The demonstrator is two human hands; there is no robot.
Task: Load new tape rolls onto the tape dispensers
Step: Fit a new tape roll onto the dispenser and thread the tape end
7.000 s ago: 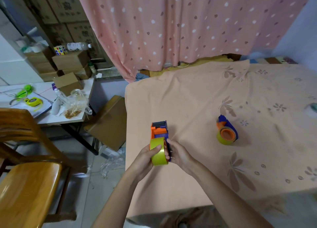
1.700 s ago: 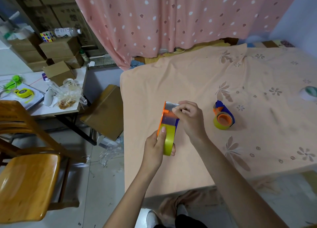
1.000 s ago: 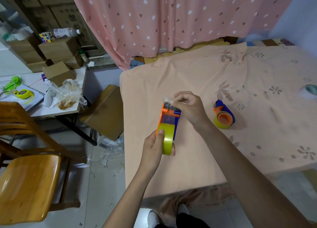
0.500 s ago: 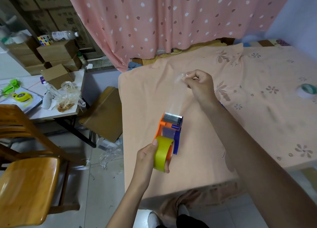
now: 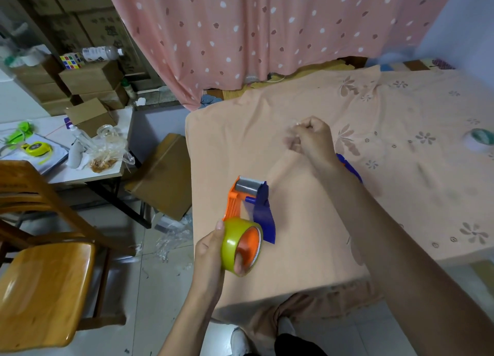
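Observation:
My left hand (image 5: 211, 251) grips an orange and blue tape dispenser (image 5: 248, 200) by its yellow tape roll (image 5: 240, 244), held over the near left part of the cloth-covered table (image 5: 307, 270). My right hand (image 5: 311, 139) is raised farther out with fingers pinched on a small clear piece of tape (image 5: 295, 123). No strip is visible between that piece and the dispenser's grey roller. A second dispenser (image 5: 347, 167), blue, lies on the table and is mostly hidden behind my right forearm.
A white and green tape roll (image 5: 479, 139) lies at the table's right edge. To the left stand a wooden chair (image 5: 45, 262), a cluttered white side table (image 5: 88, 168) and cardboard boxes (image 5: 165, 176). A pink dotted curtain (image 5: 267, 29) hangs behind the table.
My right hand took the tape end at the dispenser's front and pulled it up and away. My left hand lowered the dispenser toward me and turned the roll's open side into view.

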